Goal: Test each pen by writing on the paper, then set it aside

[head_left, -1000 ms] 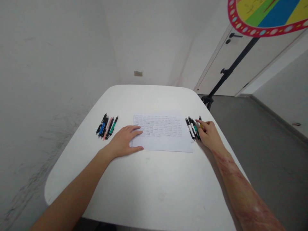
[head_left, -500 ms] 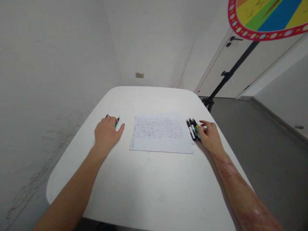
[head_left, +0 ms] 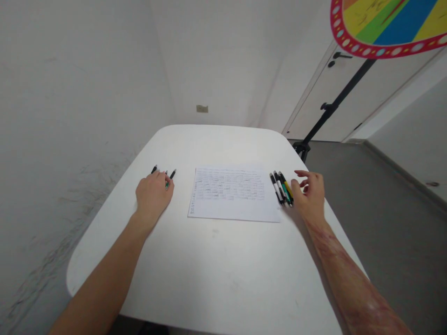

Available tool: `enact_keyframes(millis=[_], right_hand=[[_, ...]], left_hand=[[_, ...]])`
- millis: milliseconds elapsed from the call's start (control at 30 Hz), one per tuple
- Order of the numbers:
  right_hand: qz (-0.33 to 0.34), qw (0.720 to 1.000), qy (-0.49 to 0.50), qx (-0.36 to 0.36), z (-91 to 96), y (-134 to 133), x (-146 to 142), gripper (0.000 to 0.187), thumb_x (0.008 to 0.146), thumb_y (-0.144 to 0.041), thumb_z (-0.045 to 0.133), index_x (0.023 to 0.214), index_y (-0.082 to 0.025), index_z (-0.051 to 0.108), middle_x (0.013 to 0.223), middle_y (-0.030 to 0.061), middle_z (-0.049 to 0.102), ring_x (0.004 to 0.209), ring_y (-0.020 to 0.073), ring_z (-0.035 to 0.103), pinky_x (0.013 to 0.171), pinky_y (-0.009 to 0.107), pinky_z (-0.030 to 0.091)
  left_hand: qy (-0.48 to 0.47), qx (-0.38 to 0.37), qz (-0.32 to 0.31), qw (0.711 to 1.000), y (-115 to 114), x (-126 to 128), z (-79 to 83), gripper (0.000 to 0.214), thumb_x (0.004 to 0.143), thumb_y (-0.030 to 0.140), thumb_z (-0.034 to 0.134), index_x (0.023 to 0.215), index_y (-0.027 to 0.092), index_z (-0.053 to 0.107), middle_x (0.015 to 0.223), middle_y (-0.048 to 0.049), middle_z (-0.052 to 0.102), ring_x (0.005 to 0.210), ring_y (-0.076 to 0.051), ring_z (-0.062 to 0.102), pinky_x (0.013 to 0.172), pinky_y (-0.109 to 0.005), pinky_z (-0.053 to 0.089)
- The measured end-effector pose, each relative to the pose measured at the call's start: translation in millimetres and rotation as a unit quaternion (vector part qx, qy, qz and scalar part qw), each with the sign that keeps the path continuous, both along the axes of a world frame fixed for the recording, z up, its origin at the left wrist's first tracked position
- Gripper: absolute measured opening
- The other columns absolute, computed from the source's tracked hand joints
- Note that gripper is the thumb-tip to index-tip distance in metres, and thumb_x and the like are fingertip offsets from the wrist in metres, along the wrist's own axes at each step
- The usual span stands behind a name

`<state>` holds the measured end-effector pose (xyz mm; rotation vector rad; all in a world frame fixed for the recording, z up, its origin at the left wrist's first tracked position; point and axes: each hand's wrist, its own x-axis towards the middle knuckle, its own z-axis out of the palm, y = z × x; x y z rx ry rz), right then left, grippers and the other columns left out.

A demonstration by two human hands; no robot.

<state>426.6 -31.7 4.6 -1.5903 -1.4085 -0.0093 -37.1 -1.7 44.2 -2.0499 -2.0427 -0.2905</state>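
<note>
My left hand (head_left: 153,193) rests palm down at the left of the white table, its thumb drawn in against a green pen (head_left: 167,184) with a black end. Another black-ended pen (head_left: 154,169) shows past its fingers; the rest lies hidden under the hand. On the right, several pens lie side by side: white-and-black pens (head_left: 275,187), a green one (head_left: 287,193) and a yellow one (head_left: 287,185). Just right of them hovers my right hand (head_left: 309,195), fingers loosely bent and apart, with nothing in it. A sheet of paper (head_left: 233,209) with rows of handwriting lies between the hands.
The white table (head_left: 209,270) has rounded corners and stands near the walls. Beyond its right side, a colourful wheel (head_left: 394,28) stands on a black pole (head_left: 344,93) before a door (head_left: 321,125). A piece of tape (head_left: 202,109) is on the wall.
My left thumb has closed in toward the fingers, onto the green pen, whose black end shifted slightly right. My right hand has moved a little right, off the yellow pen, which now shows more.
</note>
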Motion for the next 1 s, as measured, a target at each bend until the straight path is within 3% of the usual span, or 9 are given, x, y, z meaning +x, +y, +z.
enact_keyframes(millis=[133, 300, 567, 733, 900, 1000], right_hand=[[0.029, 0.997, -0.03, 0.058, 10.2, -5, -15, 0.024, 0.097, -0.031, 0.061, 0.118, -0.026, 0.071, 0.119, 0.0082, 0.061, 0.084, 0.0211, 0.057, 0.076, 0.04, 0.051], [0.045, 0.998, -0.04, 0.015, 14.6, -7, -26, 0.024, 0.098, -0.033, 0.059, 0.117, -0.027, 0.071, 0.119, 0.0112, 0.062, 0.086, 0.0243, 0.06, 0.079, 0.044, 0.055], [0.035, 0.999, -0.008, 0.003, 10.6, -6, -22, 0.022, 0.097, -0.034, 0.06, 0.113, -0.026, 0.072, 0.117, 0.0106, 0.062, 0.084, 0.0233, 0.059, 0.067, 0.039, 0.052], [0.042, 0.999, -0.014, 0.023, 10.9, -5, -22, 0.019, 0.097, -0.033, 0.06, 0.109, -0.026, 0.073, 0.115, 0.01, 0.062, 0.085, 0.0237, 0.059, 0.08, 0.045, 0.055], [0.075, 0.996, -0.018, 0.044, 26.7, -12, -39, 0.021, 0.1, -0.038, 0.056, 0.108, -0.026, 0.072, 0.114, 0.0133, 0.066, 0.095, 0.0288, 0.064, 0.087, 0.048, 0.055], [0.192, 0.981, -0.021, -0.019, 34.8, -17, -70, 0.021, 0.104, -0.039, 0.053, 0.104, -0.026, 0.07, 0.099, 0.0102, 0.07, 0.089, 0.0277, 0.064, 0.083, 0.045, 0.053]], left_hand=[[-0.007, 0.006, -0.033, 0.999, -2, 6, -1.1, 0.034, 0.107, 0.038, 0.047, 0.111, 0.015, 0.072, 0.12, -0.0183, 0.075, 0.112, -0.036, 0.07, 0.096, -0.047, 0.052], [0.012, 0.002, -0.008, 1.0, -2, 0, -3.1, 0.039, 0.105, 0.037, 0.049, 0.129, 0.01, 0.065, 0.124, -0.0236, 0.071, 0.114, -0.039, 0.067, 0.092, -0.048, 0.052], [0.043, -0.012, -0.006, 0.999, 0, -6, -3.9, 0.038, 0.104, 0.033, 0.044, 0.118, 0.012, 0.074, 0.121, -0.023, 0.072, 0.106, -0.037, 0.069, 0.084, -0.046, 0.053], [0.024, -0.012, -0.017, 0.999, 0, -3, 0.1, 0.035, 0.105, 0.03, 0.045, 0.111, 0.011, 0.073, 0.117, -0.0229, 0.073, 0.107, -0.038, 0.07, 0.086, -0.047, 0.054], [-0.042, 0.06, -0.138, 0.988, -9, 21, -0.6, 0.032, 0.113, 0.036, 0.045, 0.114, 0.016, 0.071, 0.104, -0.0145, 0.076, 0.102, -0.033, 0.071, 0.094, -0.047, 0.053], [-0.066, 0.075, -0.271, 0.957, -20, 47, -8.4, 0.035, 0.117, 0.036, 0.041, 0.115, 0.018, 0.071, 0.101, -0.011, 0.078, 0.095, -0.027, 0.07, 0.09, -0.043, 0.053]])
